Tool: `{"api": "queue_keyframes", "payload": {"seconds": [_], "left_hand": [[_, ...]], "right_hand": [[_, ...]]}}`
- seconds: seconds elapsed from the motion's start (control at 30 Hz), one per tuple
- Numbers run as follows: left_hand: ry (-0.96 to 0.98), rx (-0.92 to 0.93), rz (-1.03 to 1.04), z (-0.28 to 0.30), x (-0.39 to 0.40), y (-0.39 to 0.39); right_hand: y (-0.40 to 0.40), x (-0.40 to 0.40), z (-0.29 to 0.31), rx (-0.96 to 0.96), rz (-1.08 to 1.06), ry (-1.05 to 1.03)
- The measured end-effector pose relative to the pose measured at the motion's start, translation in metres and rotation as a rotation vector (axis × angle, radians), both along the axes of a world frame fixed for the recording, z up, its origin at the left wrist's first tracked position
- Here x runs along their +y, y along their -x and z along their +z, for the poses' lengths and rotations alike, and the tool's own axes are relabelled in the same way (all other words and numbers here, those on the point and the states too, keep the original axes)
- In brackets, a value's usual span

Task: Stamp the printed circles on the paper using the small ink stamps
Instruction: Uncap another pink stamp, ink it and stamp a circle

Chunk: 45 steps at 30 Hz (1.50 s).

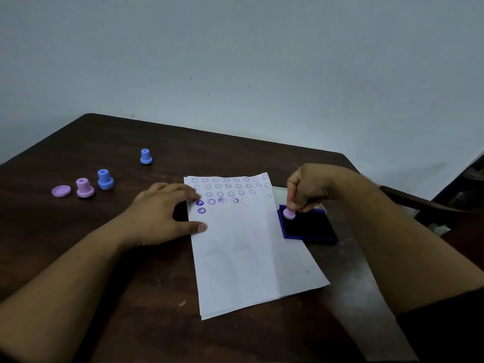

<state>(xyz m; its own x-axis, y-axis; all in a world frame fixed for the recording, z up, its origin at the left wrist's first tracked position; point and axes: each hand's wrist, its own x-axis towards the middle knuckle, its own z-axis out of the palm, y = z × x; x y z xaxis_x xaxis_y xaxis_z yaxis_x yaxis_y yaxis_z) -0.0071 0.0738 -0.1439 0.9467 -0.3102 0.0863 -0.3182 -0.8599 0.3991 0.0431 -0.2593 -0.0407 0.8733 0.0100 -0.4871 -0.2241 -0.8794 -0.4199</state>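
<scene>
Dark wooden desk (110,258) against a pale wall, left hand (159,213) flat, fingers spread on the paper (243,258), right hand (306,189) pinching a pink stamp (289,214) over the purple ink pad (309,226)

Two bare forearms come into the picture from the lower edge, one from each side. The left hand (162,213) has no ring, no watch and no glove, and its forearm has no sleeve as far as the frame's edge. The right hand (306,189) is also bare, with nothing on the wrist. At the lower right corner a dark sleeve (445,328) covers the right upper arm; its fabric looks plain.
</scene>
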Motion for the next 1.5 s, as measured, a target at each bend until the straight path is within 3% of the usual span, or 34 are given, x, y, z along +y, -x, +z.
{"api": "queue_keyframes", "payload": {"seconds": [0.37,0.53,0.67,0.8,0.93,1.17,1.33,1.5], "left_hand": [[-0.011,-0.004,-0.005,-0.001,0.0,-0.002],[0.0,0.004,-0.011,-0.002,0.002,-0.002],[0.005,0.0,-0.005,-0.004,0.001,-0.002],[0.001,0.001,-0.001,-0.004,0.001,-0.001],[-0.008,0.013,-0.001,-0.002,0.002,-0.001],[-0.001,0.016,0.011,-0.002,0.0,-0.001],[0.006,0.024,0.014,-0.002,0.001,-0.002],[-0.001,0.034,0.01,-0.001,0.001,-0.002]], "right_hand": [[0.021,0.0,-0.004,-0.162,0.008,0.011],[0.036,0.001,-0.016,-0.421,0.095,0.227],[0.045,0.002,-0.021,-0.449,0.087,0.248],[0.047,0.007,-0.014,-0.545,0.037,0.161],[0.048,0.044,-0.022,-0.738,-0.004,-0.22],[0.044,0.1,-0.081,-0.761,0.071,-0.459],[0.043,0.101,-0.099,-0.776,0.08,-0.524],[0.047,0.103,-0.102,-0.901,0.216,-0.424]]}}
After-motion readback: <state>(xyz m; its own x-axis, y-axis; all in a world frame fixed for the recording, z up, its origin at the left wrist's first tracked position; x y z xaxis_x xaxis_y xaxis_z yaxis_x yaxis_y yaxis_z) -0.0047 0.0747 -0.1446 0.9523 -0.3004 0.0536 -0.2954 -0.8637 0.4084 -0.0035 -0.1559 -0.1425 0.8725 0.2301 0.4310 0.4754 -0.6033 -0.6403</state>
